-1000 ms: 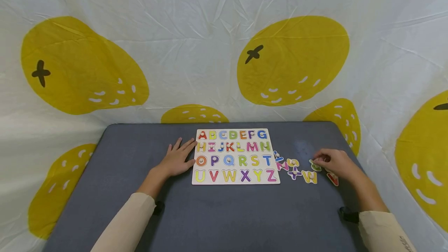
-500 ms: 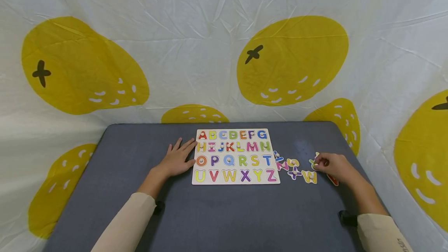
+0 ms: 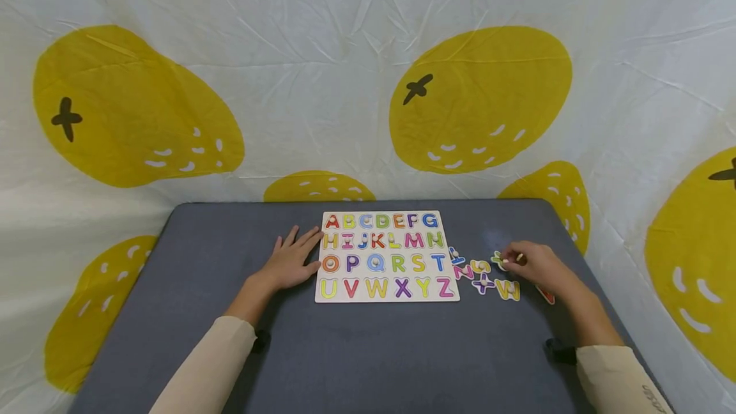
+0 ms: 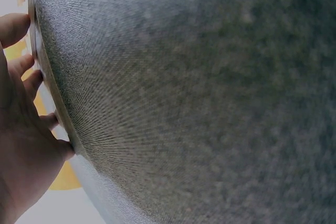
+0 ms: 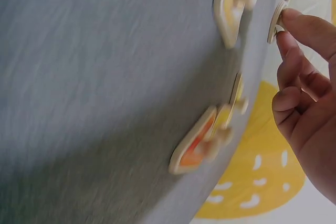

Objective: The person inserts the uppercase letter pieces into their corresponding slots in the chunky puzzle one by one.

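Note:
With thumb and fingers, my right hand (image 3: 537, 266) pinches a green letter puzzle piece (image 3: 498, 260) by its knob. In the right wrist view this letter puzzle piece (image 5: 276, 22) is tilted and looks raised off the table; which letter it is cannot be made out. My left hand (image 3: 290, 262) lies with fingers spread, its fingertips touching the left edge of the white alphabet board (image 3: 388, 302). Knobbed letters fill much of the board's upper rows. Near the right hand are a yellow W piece (image 3: 508, 290) and a red V piece (image 3: 545, 295), partly hidden by the hand.
Between board and right hand lie a blue T piece (image 3: 457, 256), a pink Z-like piece (image 3: 463, 272), a yellow S-like piece (image 3: 480, 267) and a purple X piece (image 3: 483, 283). Small yellow pieces (image 5: 223, 121) sit behind the red one. The grey table (image 3: 368, 356) meets a patterned curtain (image 3: 322, 114).
My right hand has gripped the green letter piece and shifted left with it, toward the board. The left hand and the board have stayed in place.

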